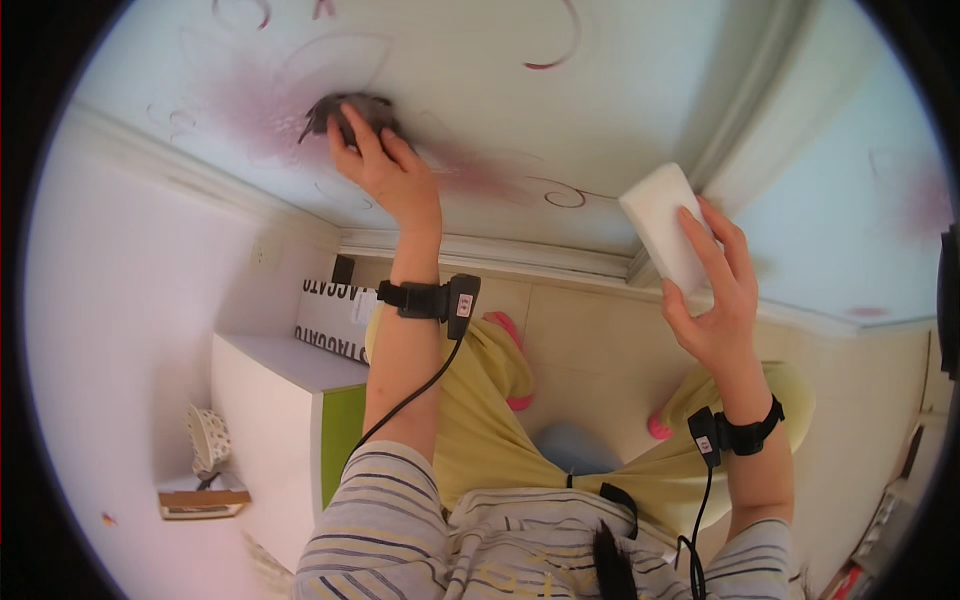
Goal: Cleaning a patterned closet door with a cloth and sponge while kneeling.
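The left hand, its fingers spread, lies over a crumpled dark gray cloth against a pale door panel with pink flower patterns. The right hand pinches a white block between thumb and fingers, its upper end angled left, near the door frame; whether block and frame touch, I cannot tell.

The left hand holds a dark cloth against a flowered panel, the right hand a white block.
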A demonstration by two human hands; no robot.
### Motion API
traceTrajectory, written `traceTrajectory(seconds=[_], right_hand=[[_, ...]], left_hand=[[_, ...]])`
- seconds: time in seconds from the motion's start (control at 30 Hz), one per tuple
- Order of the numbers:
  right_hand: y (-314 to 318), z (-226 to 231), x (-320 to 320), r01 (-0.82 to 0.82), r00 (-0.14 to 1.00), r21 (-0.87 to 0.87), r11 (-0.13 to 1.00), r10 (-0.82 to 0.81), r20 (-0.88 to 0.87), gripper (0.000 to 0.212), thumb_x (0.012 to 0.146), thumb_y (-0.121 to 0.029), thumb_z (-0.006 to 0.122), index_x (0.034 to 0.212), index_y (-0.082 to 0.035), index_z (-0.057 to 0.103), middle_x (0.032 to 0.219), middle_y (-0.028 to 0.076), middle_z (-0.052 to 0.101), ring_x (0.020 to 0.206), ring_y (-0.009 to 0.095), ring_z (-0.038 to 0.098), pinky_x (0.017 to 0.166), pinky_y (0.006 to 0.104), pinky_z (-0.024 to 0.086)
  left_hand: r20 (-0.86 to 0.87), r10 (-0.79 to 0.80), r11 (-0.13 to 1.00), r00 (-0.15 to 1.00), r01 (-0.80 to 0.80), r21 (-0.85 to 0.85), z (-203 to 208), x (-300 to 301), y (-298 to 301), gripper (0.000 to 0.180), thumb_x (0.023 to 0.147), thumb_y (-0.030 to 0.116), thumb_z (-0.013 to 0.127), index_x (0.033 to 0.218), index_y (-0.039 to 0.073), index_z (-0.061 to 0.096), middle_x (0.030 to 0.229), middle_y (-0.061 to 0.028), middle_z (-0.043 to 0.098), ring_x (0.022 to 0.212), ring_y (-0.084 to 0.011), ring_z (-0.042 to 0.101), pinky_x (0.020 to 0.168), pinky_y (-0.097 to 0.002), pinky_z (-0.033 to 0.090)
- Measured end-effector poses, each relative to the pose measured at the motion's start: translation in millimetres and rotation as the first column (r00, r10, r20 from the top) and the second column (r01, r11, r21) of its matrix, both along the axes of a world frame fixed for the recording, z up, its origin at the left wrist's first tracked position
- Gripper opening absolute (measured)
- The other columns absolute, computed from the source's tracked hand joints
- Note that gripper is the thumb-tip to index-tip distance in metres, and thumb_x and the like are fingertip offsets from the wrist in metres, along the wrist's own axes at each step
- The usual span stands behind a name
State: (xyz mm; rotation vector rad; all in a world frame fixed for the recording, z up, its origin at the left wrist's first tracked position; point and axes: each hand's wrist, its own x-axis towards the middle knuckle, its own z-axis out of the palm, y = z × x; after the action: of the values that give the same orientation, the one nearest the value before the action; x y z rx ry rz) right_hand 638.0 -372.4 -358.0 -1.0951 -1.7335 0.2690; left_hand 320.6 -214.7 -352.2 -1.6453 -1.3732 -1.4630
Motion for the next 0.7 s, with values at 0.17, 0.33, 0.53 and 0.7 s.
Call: traceTrajectory(seconds=[0.17,0.33,0.53,0.7], right_hand=[[-3.1,-14.1,-0.1,-0.104,0.945,-0.332,0.938,-0.011,-0.327,0.053,0.083,-0.007,0.064,0.135,-0.006,0.056,0.131,0.016,0.056,0.108,0.028,0.059,0.089,0.0386,0.051],[1.7,-22.8,-11.7,-0.396,0.714,-0.489,0.777,-0.074,-0.696,0.046,0.093,-0.015,0.058,0.137,-0.004,0.053,0.128,0.009,0.057,0.1,0.017,0.056,0.081,0.032,0.052],[-0.4,-22.6,-8.0,-0.417,0.686,-0.558,0.717,-0.155,-0.711,0.047,0.094,-0.018,0.058,0.138,-0.003,0.052,0.127,0.008,0.058,0.101,0.015,0.056,0.082,0.0293,0.054],[-2.8,-18.8,-2.0,-0.467,0.672,-0.681,0.563,-0.274,-0.688,0.054,0.098,-0.033,0.051,0.143,-0.003,0.046,0.13,0.009,0.055,0.109,0.017,0.06,0.086,0.0337,0.054]], left_hand=[[-0.089,-0.099,0.983,0.991,0.084,-0.161,-33.6,64.6,-19.5,0.063,0.092,0.003,0.053,0.151,-0.001,0.034,0.148,-0.0334,0.031,0.14,-0.0455,0.028,0.113,-0.0482,0.029],[-0.398,-0.378,0.908,0.836,0.25,-0.336,-83.4,111.1,-49.5,0.051,0.083,0.002,0.057,0.134,0.002,0.058,0.148,-0.0247,0.036,0.141,-0.0453,0.03,0.113,-0.0594,0.029],[-0.534,-0.523,0.822,0.665,0.227,-0.522,-100.2,120.3,-60.8,0.032,0.084,0.007,0.06,0.114,0.005,0.069,0.141,-0.0092,0.051,0.139,-0.0331,0.039,0.111,-0.0576,0.033],[-0.648,-0.387,0.91,0.655,0.161,-0.381,-97.6,114.5,-53.0,0.025,0.084,0.011,0.064,0.109,0.009,0.071,0.135,-0.0054,0.055,0.139,-0.0286,0.041,0.113,-0.0575,0.031]])
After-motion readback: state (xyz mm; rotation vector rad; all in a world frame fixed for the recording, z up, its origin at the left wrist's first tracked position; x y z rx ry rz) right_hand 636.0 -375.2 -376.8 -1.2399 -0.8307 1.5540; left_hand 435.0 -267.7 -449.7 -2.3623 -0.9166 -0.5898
